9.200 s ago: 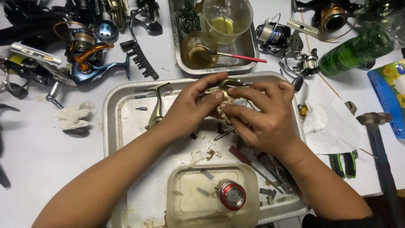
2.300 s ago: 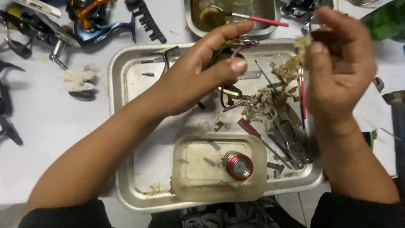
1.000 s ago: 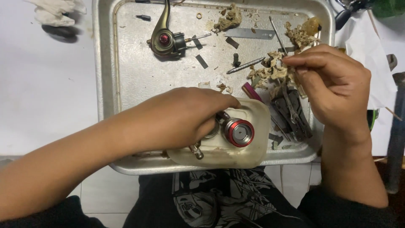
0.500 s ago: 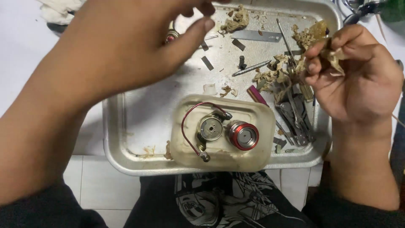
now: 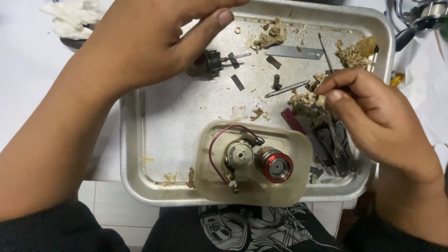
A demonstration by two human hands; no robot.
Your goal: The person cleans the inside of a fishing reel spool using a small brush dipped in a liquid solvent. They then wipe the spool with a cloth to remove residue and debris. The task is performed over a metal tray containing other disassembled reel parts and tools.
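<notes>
1. A metal tray [image 5: 133,154] sits at the edge of a white table, and both hands work above it
2. In the near part of the tray lies a shallow plastic dish [image 5: 205,184], pale and see-through. It holds a silver round reel part [image 5: 239,155] with a thin red wire loop [image 5: 212,144] curving off it, and just beside that a red spool [image 5: 276,164], open end up
3. The right hand [image 5: 378,121] hovers over the right side of the tray. Its thumb and forefinger are pinched narrowly on a thin metal tool [image 5: 332,135], whose shaft runs down towards the dark tools lying in the tray's right corner. The fingertips sit just beside clumps of dirty wadding [image 5: 303,99]
4. The left hand [image 5: 149,42] hangs over the far left of the tray, fingers loosely spread and curved, holding nothing that can be seen. Below it, partly hidden, lies a dark reel body [image 5: 212,60] with a short shaft pointing right
5. Small dark strips, a flat grey blade [image 5: 294,51] and more grease-stained wadding are scattered across the far part of the tray
6. White crumpled tissue [image 5: 70,21] lies on the table, off the tray's far left corner
</notes>
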